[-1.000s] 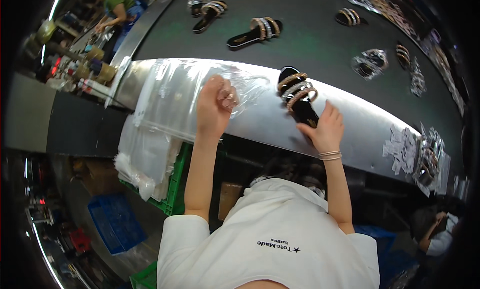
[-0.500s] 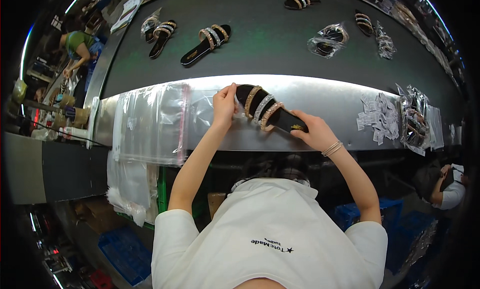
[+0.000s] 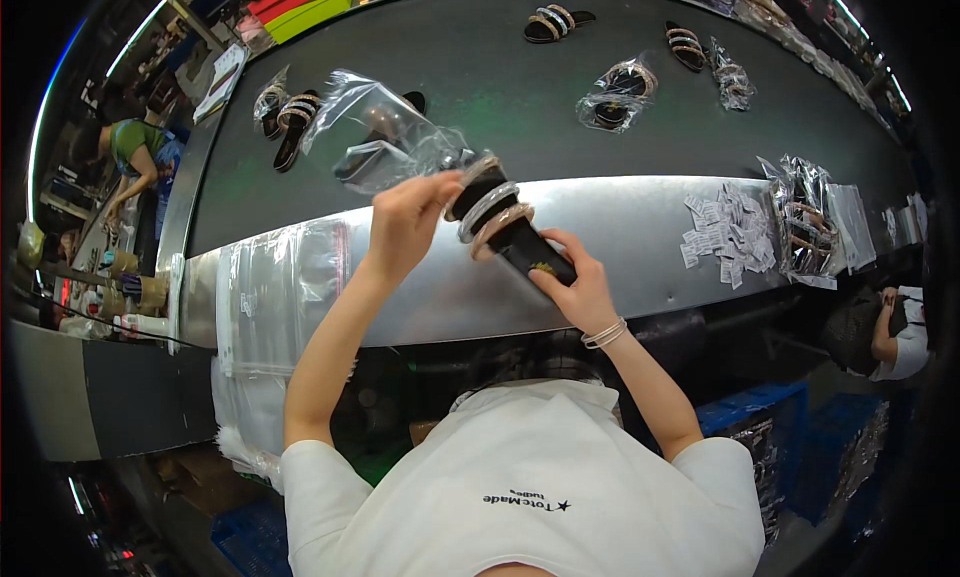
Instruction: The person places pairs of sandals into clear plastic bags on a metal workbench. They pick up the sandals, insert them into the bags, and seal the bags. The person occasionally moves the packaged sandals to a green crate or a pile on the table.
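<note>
My right hand (image 3: 578, 285) grips the heel end of a black sandal (image 3: 508, 229) with pale shiny straps, lifted above the metal table edge (image 3: 640, 267). My left hand (image 3: 405, 220) holds the mouth of a clear plastic bag (image 3: 380, 137) at the sandal's toe. The bag billows up and away over the dark conveyor belt (image 3: 500, 97). The toe sits at the bag's opening.
A stack of flat clear bags (image 3: 270, 297) lies on the table to the left and hangs over its edge. Small white paper tags (image 3: 725, 232) and bagged sandals (image 3: 810, 227) lie on the right. Loose and bagged sandals (image 3: 620, 82) rest on the belt. Another person (image 3: 130, 157) works far left.
The sandal has been lifted off the table and tilted up. My left hand has picked up a clear bag and brought its mouth to the sandal's toe.
</note>
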`<state>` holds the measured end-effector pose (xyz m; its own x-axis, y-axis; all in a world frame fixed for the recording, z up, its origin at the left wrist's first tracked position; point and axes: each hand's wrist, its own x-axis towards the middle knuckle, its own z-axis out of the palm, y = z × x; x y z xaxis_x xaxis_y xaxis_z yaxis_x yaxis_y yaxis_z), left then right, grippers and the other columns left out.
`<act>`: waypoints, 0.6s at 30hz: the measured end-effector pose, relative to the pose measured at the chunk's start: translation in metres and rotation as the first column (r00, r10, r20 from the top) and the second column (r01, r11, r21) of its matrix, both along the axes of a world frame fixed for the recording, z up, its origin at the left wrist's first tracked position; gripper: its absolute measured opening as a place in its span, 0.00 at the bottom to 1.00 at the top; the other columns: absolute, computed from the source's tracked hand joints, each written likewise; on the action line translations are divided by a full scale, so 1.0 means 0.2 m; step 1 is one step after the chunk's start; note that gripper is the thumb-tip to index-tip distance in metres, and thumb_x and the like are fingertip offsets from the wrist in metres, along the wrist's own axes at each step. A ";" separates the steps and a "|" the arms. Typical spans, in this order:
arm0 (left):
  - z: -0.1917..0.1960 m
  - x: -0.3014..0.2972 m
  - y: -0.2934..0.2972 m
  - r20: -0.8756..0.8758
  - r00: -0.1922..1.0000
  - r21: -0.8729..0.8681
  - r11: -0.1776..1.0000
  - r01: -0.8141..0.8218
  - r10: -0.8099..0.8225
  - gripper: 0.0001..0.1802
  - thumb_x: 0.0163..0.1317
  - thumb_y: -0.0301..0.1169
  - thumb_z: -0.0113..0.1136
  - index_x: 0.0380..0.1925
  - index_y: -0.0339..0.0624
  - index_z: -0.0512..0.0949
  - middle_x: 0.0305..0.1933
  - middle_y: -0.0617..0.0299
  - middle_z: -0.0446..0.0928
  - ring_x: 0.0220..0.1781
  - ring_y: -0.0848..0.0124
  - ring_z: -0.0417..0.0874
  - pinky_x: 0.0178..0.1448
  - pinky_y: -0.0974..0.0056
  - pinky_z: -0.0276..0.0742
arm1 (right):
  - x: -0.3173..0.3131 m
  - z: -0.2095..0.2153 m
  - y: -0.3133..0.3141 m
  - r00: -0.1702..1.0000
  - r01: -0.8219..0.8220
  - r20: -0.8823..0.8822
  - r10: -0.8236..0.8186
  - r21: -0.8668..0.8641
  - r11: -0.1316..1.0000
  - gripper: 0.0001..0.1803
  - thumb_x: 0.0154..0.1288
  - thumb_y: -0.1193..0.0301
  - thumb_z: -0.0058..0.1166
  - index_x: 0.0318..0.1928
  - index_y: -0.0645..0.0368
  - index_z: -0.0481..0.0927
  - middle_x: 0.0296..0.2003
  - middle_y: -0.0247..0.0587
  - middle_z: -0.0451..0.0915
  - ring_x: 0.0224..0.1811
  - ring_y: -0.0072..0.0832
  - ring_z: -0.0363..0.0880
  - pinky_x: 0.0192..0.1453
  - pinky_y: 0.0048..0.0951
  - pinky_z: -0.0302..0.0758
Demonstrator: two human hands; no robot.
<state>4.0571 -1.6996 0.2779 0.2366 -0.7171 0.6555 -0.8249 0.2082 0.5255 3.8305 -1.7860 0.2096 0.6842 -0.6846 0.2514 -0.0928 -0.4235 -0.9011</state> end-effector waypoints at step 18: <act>0.15 -0.33 -0.27 0.130 0.989 -0.269 0.957 0.109 -0.076 0.02 0.52 0.27 0.64 0.25 0.42 0.80 0.20 0.62 0.77 0.19 0.69 0.75 0.22 0.66 0.68 | -0.12 0.11 -0.11 0.946 0.323 0.132 -0.295 -0.430 0.843 0.23 0.54 0.73 0.61 0.52 0.54 0.75 0.27 0.39 0.77 0.22 0.29 0.75 0.24 0.28 0.71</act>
